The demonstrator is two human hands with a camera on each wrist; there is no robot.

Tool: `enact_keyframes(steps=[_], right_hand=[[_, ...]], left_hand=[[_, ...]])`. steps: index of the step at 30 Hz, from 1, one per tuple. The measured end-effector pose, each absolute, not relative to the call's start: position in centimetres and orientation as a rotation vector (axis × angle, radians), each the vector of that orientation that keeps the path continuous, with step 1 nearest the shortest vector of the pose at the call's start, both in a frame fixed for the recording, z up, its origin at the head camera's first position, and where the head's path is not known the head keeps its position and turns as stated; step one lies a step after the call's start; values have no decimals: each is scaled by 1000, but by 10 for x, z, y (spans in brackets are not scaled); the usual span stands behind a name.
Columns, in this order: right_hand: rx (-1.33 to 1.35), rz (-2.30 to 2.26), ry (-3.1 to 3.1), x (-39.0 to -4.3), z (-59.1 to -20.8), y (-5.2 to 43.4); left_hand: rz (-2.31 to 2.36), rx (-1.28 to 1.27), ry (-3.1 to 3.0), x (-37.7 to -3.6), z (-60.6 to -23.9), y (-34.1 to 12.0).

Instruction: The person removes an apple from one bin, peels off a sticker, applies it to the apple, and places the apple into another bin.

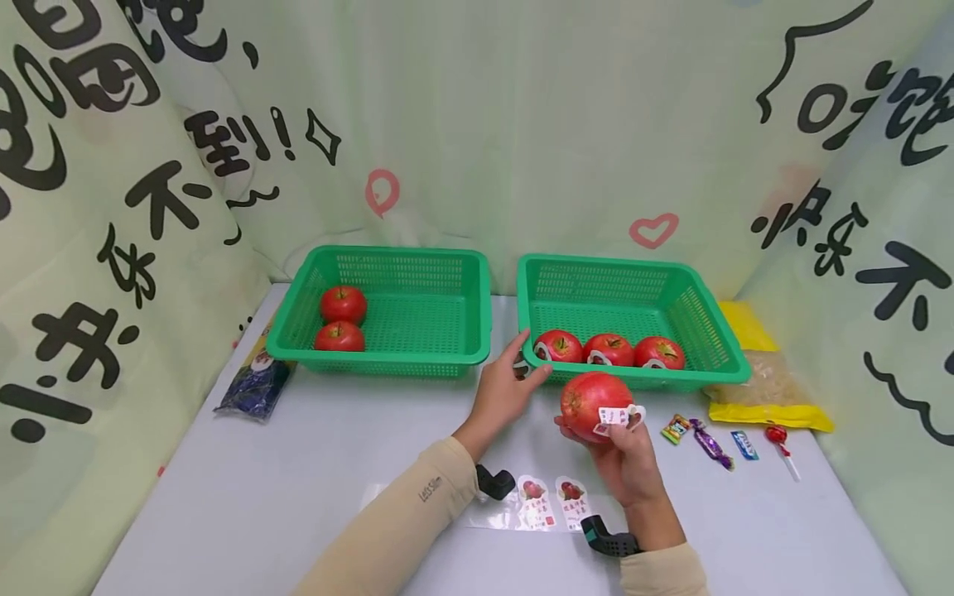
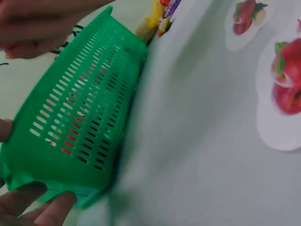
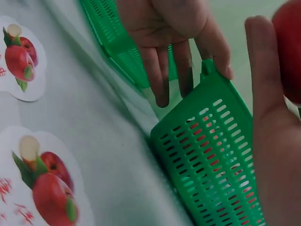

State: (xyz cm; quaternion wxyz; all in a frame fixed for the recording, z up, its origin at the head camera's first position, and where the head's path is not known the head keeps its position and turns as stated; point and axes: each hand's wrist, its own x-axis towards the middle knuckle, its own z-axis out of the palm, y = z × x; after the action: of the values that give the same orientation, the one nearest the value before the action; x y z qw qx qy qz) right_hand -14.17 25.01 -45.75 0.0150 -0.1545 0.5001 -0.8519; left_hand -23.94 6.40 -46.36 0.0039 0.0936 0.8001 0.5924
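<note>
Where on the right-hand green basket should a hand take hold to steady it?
Best at the near-left corner of the right basket, coming from the left: its flared rim gives fingers a lip. The left hand already touches that corner, while the right hand holds the tagged apple.

A pale grey counter (image 1: 298, 463) fills the lower part of the head view, smooth and evenly lit, with only soft shadows on it. It is closed in on three sides by a hanging cloth backdrop (image 1: 477, 124) of light green, which drapes in gentle folds and meets the counter along its far edge and both sides. The cloth is printed with large black brush-style characters (image 1: 74, 348) on the left and right panels, along with wavy black strokes and a small diamond outline. Two pink marks sit on the back panel: a rounded loop (image 1: 382, 192) left of centre and a heart outline (image 1: 653, 230) further right.
</note>
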Motion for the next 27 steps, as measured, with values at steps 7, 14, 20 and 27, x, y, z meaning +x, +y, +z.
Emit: enact_keyframes(steps=[7, 14, 20, 27], right_hand=[[-80, -2309, 2385, -178, -408, 252], [-127, -943, 2893, -296, -342, 254], [-108, -402, 2707, -366, -352, 242], [-12, -317, 2582, -383, -377, 235]], left_hand=[[1944, 246, 2422, -239, -470, 66], [1917, 197, 2433, -241, -466, 65], [1893, 172, 2436, -237, -464, 68], [1864, 166, 2433, -235, -464, 68]])
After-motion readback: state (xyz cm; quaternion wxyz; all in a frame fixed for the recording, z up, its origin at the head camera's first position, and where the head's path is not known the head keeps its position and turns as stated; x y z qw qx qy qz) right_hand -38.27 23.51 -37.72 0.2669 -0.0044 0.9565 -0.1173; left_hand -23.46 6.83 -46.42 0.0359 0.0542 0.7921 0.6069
